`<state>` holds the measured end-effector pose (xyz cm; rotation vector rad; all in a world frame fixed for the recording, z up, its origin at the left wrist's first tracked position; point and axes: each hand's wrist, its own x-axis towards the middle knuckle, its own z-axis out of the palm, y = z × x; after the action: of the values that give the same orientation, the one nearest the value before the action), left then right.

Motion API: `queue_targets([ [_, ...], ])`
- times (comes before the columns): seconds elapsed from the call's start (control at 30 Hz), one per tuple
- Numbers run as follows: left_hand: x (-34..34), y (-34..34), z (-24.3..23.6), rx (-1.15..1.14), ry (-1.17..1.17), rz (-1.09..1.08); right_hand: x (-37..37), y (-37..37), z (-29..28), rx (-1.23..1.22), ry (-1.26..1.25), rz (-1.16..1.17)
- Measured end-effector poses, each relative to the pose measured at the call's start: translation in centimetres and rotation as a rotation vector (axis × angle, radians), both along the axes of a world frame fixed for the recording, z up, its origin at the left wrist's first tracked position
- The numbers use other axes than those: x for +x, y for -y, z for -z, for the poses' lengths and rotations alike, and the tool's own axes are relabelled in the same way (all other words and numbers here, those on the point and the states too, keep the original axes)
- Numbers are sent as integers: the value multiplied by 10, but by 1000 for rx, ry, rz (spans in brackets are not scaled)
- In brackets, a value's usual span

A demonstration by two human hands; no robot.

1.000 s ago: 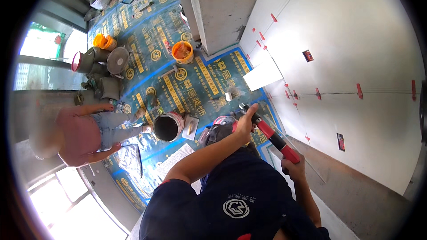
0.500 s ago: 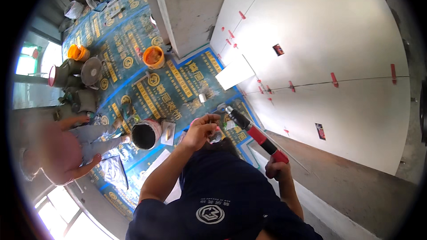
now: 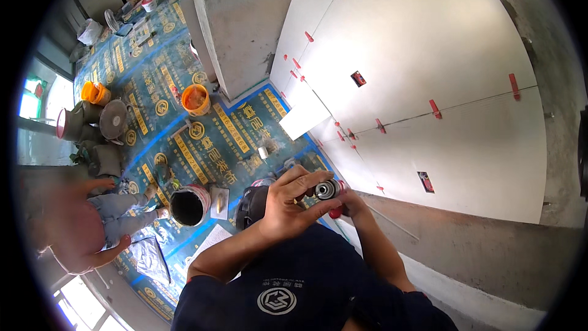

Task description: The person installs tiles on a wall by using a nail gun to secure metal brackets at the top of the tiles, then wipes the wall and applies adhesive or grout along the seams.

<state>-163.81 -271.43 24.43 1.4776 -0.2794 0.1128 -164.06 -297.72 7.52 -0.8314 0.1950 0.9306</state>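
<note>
I hold a red-and-black hand tool (image 3: 327, 189) end-on in front of my body, its metal tip and ring facing up toward me. My left hand (image 3: 293, 201) is closed round the upper end, fingers over it and thumb beneath. My right hand (image 3: 351, 203) grips the red rear part, largely hidden behind the tool and my left hand. A thin white rod (image 3: 395, 224) lies beyond my right arm along the base of the tiled wall (image 3: 416, 37), which carries red levelling clips (image 3: 434, 108) along its joints.
A co-worker (image 3: 113, 211) stands at left near a dark bucket (image 3: 190, 208). Orange buckets (image 3: 195, 102), grey containers and sacks (image 3: 107, 159) sit on the printed floor covering (image 3: 153, 147). A concrete column (image 3: 229, 24) rises ahead; a loose white sheet (image 3: 303, 119) leans by the wall.
The tool has turned from lengthwise to end-on. My left hand left it half a second ago and is now back round its tip. The view has shifted slightly, moving the room down and left.
</note>
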Motion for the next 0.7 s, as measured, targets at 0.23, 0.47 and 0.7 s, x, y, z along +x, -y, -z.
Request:
queue_targets([
  [0.23,-10,-13,1,67,116,-76,46,-35,9,-58,24,46],
  [0.47,-7,-29,-8,-58,84,-111,58,-40,21,-16,135,-40],
  [0.7,17,-32,33,-527,-324,-80,46,-44,-11,-136,170,21],
])
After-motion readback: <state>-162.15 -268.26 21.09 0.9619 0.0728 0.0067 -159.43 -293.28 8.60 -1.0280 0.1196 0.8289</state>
